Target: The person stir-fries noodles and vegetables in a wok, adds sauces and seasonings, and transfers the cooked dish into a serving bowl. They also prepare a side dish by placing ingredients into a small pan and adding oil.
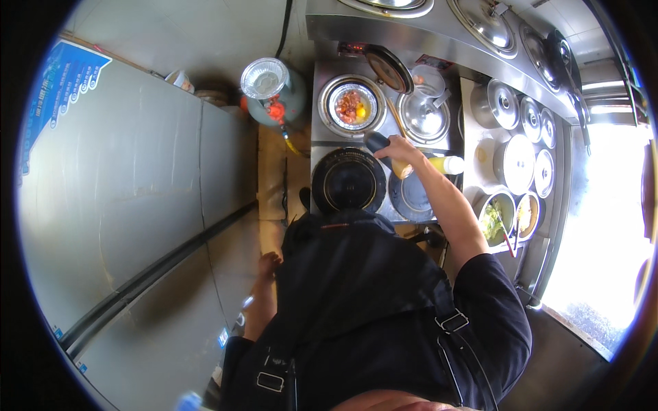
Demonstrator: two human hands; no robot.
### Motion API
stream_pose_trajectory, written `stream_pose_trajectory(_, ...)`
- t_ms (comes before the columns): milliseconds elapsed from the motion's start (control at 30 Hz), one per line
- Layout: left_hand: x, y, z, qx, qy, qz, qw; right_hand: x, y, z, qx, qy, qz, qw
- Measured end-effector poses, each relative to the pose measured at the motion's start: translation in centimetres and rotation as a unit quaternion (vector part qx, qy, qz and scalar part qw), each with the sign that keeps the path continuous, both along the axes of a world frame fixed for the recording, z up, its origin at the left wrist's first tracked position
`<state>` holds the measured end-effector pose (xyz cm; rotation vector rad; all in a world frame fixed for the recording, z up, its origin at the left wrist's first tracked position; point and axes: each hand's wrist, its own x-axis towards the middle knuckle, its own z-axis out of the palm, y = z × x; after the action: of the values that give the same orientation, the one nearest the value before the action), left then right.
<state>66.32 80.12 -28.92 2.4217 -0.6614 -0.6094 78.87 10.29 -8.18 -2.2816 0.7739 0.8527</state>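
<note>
My right hand (397, 148) reaches over the cooking counter, its fingers closed around a dark, rounded object (375, 142) whose kind I cannot make out. Just below the hand is an amber-coloured bottle (402, 169); whether it is part of the held thing is unclear. A yellow squeeze bottle with a white cap (449, 165) lies to the right. Ahead, a foil bowl (351, 107) holds chopped reddish food and an egg yolk, set in a round cooker with its lid (389, 68) raised. My left hand (269, 263) hangs low at my side, fingers partly hidden.
A round black cooker (349, 181) stands nearest me, beside a dark round plate (413, 196). Beyond is a metal-lidded pot (424, 116). Several lidded steel pots and a pot of greens (493, 218) line the right. Stacked foil bowls (264, 77) rest on a gas cylinder (291, 103).
</note>
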Motion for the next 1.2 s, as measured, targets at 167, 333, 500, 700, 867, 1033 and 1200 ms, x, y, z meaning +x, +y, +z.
stream_pose_trajectory(167, -0.1, -0.8, 0.9, -0.025, 0.177, 0.112, 0.977, -0.5, -0.4, 0.0, 0.001, 0.007, 0.005, 1.0)
stream_pose_trajectory(333, 2.5, -1.8, 3.1, 0.122, 0.053, -0.064, 0.989, -0.7, -1.0, -0.6, 0.023, 0.017, -0.006, 1.0)
stream_pose_trajectory(500, 3.4, -2.2, 2.7, 0.018, 0.057, 0.029, 0.998, 0.3, -0.9, -0.3, 0.046, 0.029, 0.036, 0.998)
stream_pose_trajectory(700, 3.4, -1.2, 0.8, 0.008, 0.035, -0.004, 0.999, 2.1, -0.6, 1.0, 0.044, -0.001, 0.01, 0.999)
stream_pose_trajectory(867, 3.0, -1.2, 1.0, 0.043, 0.008, -0.015, 0.999, 1.8, -2.4, 1.4, 0.04, -0.026, -0.079, 0.996)
stream_pose_trajectory(1033, 2.7, -2.1, 3.0, -0.066, 0.272, 0.133, 0.951, 0.5, -4.0, 1.0, 0.033, -0.003, -0.075, 0.997)
stream_pose_trajectory(1200, 2.9, -3.3, 3.9, -0.117, 0.256, 0.198, 0.939, 0.0, -2.9, 0.7, 0.023, 0.027, 0.011, 0.999)
